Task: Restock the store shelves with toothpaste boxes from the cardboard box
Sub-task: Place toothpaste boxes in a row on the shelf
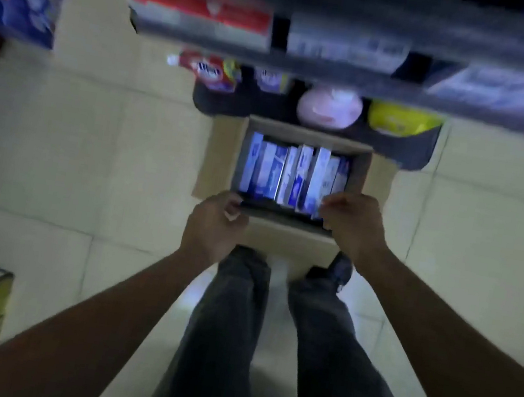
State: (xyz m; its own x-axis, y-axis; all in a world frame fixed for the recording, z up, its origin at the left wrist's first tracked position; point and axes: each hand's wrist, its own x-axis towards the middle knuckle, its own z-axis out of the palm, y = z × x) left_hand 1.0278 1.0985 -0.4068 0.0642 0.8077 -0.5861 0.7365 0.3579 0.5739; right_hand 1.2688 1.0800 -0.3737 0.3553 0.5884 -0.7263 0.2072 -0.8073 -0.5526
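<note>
Inside brown cardboard box (219,158): glossy rectangular toothpaste boxes (291,177), upright.

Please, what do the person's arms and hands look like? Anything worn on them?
Left forearm and right forearm are bare, no sleeve in view. The left grip and right grip, bare hands, show no glove, watch or ring, though blur could hide small things.

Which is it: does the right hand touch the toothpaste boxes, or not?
Cannot tell. In the head view the right hand overlaps the toothpaste boxes from above, but blur hides any contact or gap.
</note>
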